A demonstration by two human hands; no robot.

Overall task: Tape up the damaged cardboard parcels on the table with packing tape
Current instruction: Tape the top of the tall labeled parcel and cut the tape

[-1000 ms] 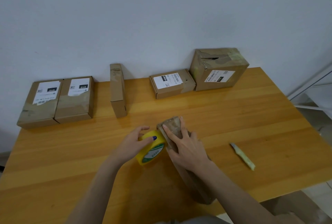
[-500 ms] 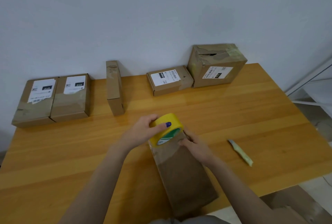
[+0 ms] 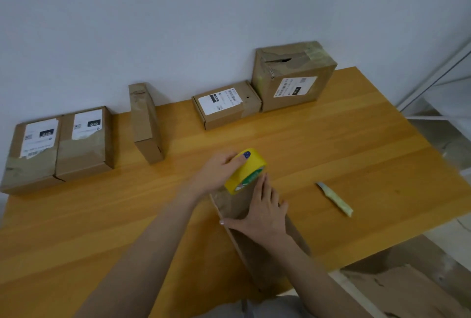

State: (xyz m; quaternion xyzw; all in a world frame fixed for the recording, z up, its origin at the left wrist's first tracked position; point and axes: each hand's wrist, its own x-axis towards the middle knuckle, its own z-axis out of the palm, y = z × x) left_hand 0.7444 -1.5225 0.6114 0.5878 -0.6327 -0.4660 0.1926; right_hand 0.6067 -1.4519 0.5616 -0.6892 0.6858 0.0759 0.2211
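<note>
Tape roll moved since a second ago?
Yes. The tape roll moved right and farther away, nearer the cutter, from beside the parcel to its far end.

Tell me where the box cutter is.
Head view: the box cutter lies on the table at right, just right of the right hand pressing the flat parcel.

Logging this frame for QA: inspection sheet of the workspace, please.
Surface: wooden table.
Job's things: flat parcel under the hands; yellow tape roll at its far end; five more parcels along the wall, the big box torn on top.
Clutter: utility knife right of the flat parcel.
Grippers: left hand grips the tape roll; right hand presses flat on the flat parcel.
Cables: nothing seen.
Surroundings: white wall; white frame; cardboard on the floor.
</note>
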